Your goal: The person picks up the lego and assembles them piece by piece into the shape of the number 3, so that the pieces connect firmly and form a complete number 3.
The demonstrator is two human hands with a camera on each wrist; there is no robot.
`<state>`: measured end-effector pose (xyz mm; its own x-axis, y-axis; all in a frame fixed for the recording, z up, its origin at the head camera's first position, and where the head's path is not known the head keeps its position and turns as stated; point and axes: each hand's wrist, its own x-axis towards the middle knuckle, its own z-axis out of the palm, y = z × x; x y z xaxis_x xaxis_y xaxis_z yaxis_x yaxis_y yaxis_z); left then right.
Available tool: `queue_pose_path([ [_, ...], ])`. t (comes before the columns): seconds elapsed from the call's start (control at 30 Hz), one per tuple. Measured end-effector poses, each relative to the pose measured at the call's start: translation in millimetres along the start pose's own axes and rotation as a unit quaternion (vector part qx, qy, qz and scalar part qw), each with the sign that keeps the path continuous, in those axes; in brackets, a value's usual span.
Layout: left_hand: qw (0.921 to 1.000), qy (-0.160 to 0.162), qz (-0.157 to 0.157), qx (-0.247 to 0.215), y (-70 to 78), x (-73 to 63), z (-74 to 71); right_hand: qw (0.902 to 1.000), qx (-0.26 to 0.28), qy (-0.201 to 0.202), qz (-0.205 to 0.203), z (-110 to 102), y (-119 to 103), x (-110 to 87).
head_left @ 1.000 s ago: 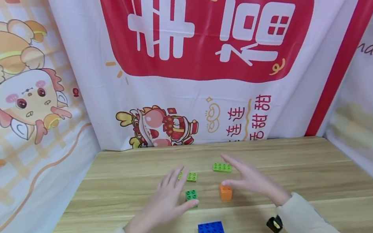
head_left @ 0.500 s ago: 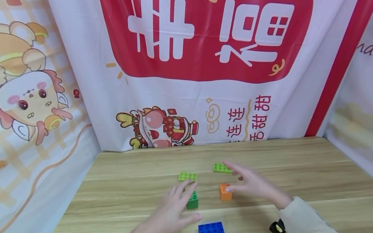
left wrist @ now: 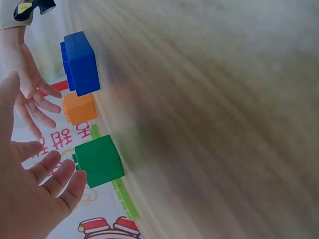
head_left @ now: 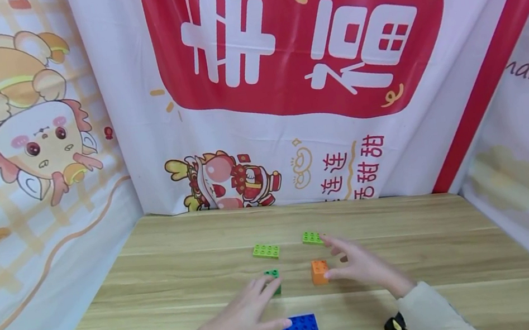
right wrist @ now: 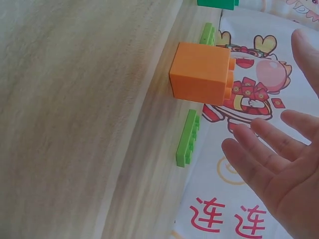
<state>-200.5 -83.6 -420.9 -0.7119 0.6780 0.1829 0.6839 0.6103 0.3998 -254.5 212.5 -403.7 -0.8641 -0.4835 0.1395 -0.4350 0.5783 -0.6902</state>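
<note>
Green block (left wrist: pixel 101 162) stands studs up on the table (head_left: pixel 181 261), just ahead of your left hand (head_left: pixel 249 318), whose fingers partly cover it in the head view. Level with it, the orange block (right wrist: pixel 199 74) stands studs up just beside your right hand (head_left: pixel 362 265). Nearer to you lies the blue block (head_left: pixel 305 328), with your left thumb tip crossing its corner in the head view.

Your left fingers are loosely spread and gently bent, the thumb held well away from them, pinching nothing. One fingertip overlaps the green block's edge in the left wrist view; contact cannot be told. That view shows the thumb apart from the blue block.

Your right fingers are spread too, slightly bent, thumb stretched away, and the right wrist view shows a gap between them and the orange block. You have both forearms reaching forward and inward in pale sleeves (head_left: pixel 437 307), fingers pointing toward each other's side.

Farther out lie two flat pieces: one lime plate (head_left: pixel 266 251) beyond the green block, another light-green plate (right wrist: pixel 187 138) beyond the orange one. Behind them hangs a printed cloth (head_left: pixel 140 148).
</note>
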Motion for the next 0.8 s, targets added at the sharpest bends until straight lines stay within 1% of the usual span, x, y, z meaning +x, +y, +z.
queue_pose_path([
  [0.1,0.9999,-0.008,0.001,-0.009,0.7,-1.0,2.8,1.0000,0.003,-0.006,-0.002,1,3,0.6],
  [0.2,0.9996,-0.021,-0.007,-0.019,0.8,-1.0,5.1,0.9998,0.013,-0.012,0.004,2,6,1.4],
  [0.33,0.9990,-0.031,-0.015,-0.028,0.0,-0.7,9.3,0.9994,0.026,-0.016,0.016,4,10,1.9],
  [0.47,0.9982,-0.038,-0.020,-0.041,-0.6,-1.4,13.4,0.9992,0.026,-0.020,0.025,7,13,2.1],
  [0.57,0.9970,-0.047,-0.025,-0.056,-0.5,-1.6,14.6,0.9991,0.026,-0.022,0.024,9,15,2.4],
  [0.7,0.9963,-0.048,-0.024,-0.068,-0.3,-1.9,15.1,0.9989,0.038,-0.024,0.016,11,18,3.6],
  [0.8,0.9967,-0.042,-0.015,-0.069,-0.4,-2.5,16.4,0.9982,0.049,-0.027,0.022,13,21,4.8],
])
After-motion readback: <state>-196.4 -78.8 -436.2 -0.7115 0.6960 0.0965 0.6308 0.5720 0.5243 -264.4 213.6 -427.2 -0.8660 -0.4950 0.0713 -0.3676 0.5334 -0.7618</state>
